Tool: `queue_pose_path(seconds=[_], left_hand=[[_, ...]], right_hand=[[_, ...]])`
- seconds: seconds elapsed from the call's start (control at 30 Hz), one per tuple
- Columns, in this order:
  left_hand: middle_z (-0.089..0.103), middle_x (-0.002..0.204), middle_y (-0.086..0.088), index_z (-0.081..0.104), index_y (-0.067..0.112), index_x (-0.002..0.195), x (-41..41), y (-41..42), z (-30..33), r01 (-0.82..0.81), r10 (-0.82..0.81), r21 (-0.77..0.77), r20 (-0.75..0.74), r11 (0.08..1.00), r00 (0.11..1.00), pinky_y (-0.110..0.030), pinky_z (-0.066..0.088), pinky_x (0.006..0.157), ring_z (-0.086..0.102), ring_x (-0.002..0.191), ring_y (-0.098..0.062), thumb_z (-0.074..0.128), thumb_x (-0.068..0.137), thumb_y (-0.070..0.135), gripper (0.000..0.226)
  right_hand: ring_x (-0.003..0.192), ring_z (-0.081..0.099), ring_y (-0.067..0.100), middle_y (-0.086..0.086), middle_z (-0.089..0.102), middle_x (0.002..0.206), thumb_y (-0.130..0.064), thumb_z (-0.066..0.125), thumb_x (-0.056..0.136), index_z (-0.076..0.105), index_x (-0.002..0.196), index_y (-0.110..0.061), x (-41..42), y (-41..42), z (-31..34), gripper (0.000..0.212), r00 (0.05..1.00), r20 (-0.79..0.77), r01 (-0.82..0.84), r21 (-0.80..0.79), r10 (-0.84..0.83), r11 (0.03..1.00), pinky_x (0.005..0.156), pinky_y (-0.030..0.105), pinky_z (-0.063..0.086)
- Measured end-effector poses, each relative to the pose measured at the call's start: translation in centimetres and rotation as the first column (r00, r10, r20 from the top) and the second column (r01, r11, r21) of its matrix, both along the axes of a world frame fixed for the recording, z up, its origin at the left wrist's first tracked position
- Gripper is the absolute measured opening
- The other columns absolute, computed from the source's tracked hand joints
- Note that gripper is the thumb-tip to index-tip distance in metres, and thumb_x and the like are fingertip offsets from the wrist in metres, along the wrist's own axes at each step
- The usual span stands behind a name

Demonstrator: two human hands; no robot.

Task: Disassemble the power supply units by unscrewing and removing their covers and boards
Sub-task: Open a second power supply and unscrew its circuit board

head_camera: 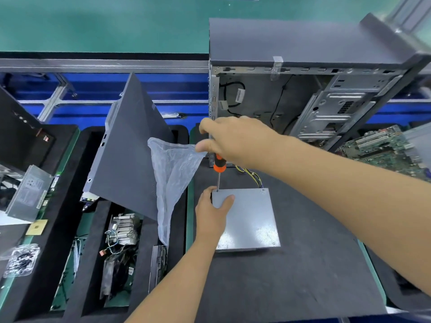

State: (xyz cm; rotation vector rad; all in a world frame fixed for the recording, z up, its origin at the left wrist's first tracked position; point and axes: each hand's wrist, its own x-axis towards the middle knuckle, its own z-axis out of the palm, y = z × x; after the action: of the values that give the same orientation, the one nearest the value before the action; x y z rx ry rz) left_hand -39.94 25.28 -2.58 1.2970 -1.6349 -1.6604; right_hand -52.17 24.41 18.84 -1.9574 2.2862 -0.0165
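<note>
On the dark mat (291, 276), center of the surface, lies the PSU (249, 220), flat, grey cover up, wires out its far edge twd the open PC case (303, 89) just behind. Left hand (211, 213) grips the PSU's near-left edge, thumb on top of the cover. Right hand (233, 141) wraps the screwdriver (219, 169) handle, orange/black, shaft upright w/ tip at the far-left corner of the cover. Bare mat room near & right of the PSU. Left of it, tight: plastic bag (172, 173) & a leaning grey side panel (130, 145) over foam bins. Motherboard (384, 150) at right edge.
</note>
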Motion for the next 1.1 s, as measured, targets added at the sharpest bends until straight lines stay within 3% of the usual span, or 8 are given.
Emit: queue_pose_path(seconds=[0.1,0.2,0.27,0.43,0.57,0.77,0.93,1.1], left_hand=[[0.060,0.114,0.013,0.054,0.047,0.104,0.1,0.0,0.1,-0.004,0.004,0.003,-0.008,1.000,1.000,-0.021,0.049,0.079,0.058,0.105,-0.007,0.078,0.084,0.038,0.033],[0.064,0.110,0.008,0.057,0.044,0.103,0.1,0.0,0.2,-0.021,0.023,0.042,-0.055,0.999,0.998,-0.019,0.052,0.071,0.065,0.093,-0.008,0.080,0.083,0.034,0.032],[0.065,0.109,0.005,0.059,0.038,0.106,0.1,0.1,0.1,-0.026,0.028,0.045,-0.055,0.999,0.998,-0.027,0.057,0.077,0.066,0.094,-0.012,0.080,0.082,0.034,0.033],[0.062,0.111,0.009,0.059,0.036,0.109,0.0,0.1,0.0,-0.021,0.021,0.013,-0.009,1.000,1.000,-0.039,0.055,0.084,0.060,0.101,-0.018,0.080,0.081,0.041,0.035],[0.061,0.112,0.011,0.058,0.039,0.106,0.0,0.1,0.1,-0.023,0.023,0.007,-0.014,1.000,1.000,-0.033,0.054,0.084,0.059,0.104,-0.015,0.080,0.081,0.042,0.033],[0.061,0.111,0.011,0.058,0.041,0.103,0.0,0.1,0.0,-0.024,0.024,0.008,-0.015,1.000,1.000,-0.035,0.054,0.087,0.058,0.105,-0.014,0.080,0.081,0.041,0.032],[0.062,0.107,0.011,0.058,0.042,0.102,0.0,0.0,0.1,-0.025,0.025,0.015,-0.024,1.000,0.999,-0.030,0.053,0.074,0.060,0.095,-0.014,0.081,0.080,0.042,0.031],[0.063,0.105,0.011,0.059,0.041,0.107,0.1,0.0,0.1,-0.011,0.011,0.016,-0.039,1.000,0.999,-0.011,0.047,0.063,0.061,0.086,0.003,0.080,0.082,0.038,0.033]], right_hand=[[0.066,0.050,0.015,-0.007,0.055,0.079,-0.034,0.056,0.095,0.045,0.127,-0.023,0.4,0.1,-0.6,0.036,0.974,0.221,-0.019,-0.101,0.041,0.995,0.057,0.029,0.037],[0.088,0.050,0.017,-0.005,0.050,0.076,-0.031,0.060,0.087,0.043,0.121,-0.033,0.1,0.7,-0.5,0.038,0.868,0.493,0.062,0.013,-0.061,0.998,0.061,0.031,0.038],[0.094,0.050,0.025,-0.003,0.052,0.077,-0.047,0.054,0.089,0.047,0.106,-0.030,-0.1,0.8,-0.4,0.025,0.922,0.361,0.128,0.052,-0.138,0.990,0.059,0.033,0.036],[0.057,0.041,0.020,0.002,0.044,0.070,-0.072,0.027,0.094,0.048,0.085,-0.014,-0.6,0.4,0.4,0.062,0.973,-0.184,0.142,0.009,-0.138,0.990,0.052,0.031,0.031],[0.058,0.042,0.020,0.001,0.045,0.070,-0.039,0.052,0.093,0.041,0.100,-0.019,-1.3,0.7,0.2,0.024,0.998,0.013,0.054,0.013,-0.054,0.998,0.053,0.032,0.033],[0.086,0.041,0.020,-0.011,0.051,0.080,-0.035,0.070,0.077,0.045,0.099,-0.032,-2.6,1.0,-0.5,0.033,0.984,0.175,0.006,0.036,-0.012,0.999,0.075,0.037,0.028],[0.082,0.043,0.012,-0.008,0.050,0.089,-0.041,0.075,0.078,0.049,0.099,-0.034,-3.0,1.9,-0.9,0.035,0.917,0.391,0.086,0.003,-0.081,0.996,0.066,0.030,0.030],[0.055,0.037,0.017,0.000,0.045,0.067,-0.082,0.007,0.081,0.041,0.097,-0.018,-1.2,1.4,-0.2,0.074,0.982,-0.040,0.181,-0.085,-0.185,0.980,0.048,0.030,0.022]])
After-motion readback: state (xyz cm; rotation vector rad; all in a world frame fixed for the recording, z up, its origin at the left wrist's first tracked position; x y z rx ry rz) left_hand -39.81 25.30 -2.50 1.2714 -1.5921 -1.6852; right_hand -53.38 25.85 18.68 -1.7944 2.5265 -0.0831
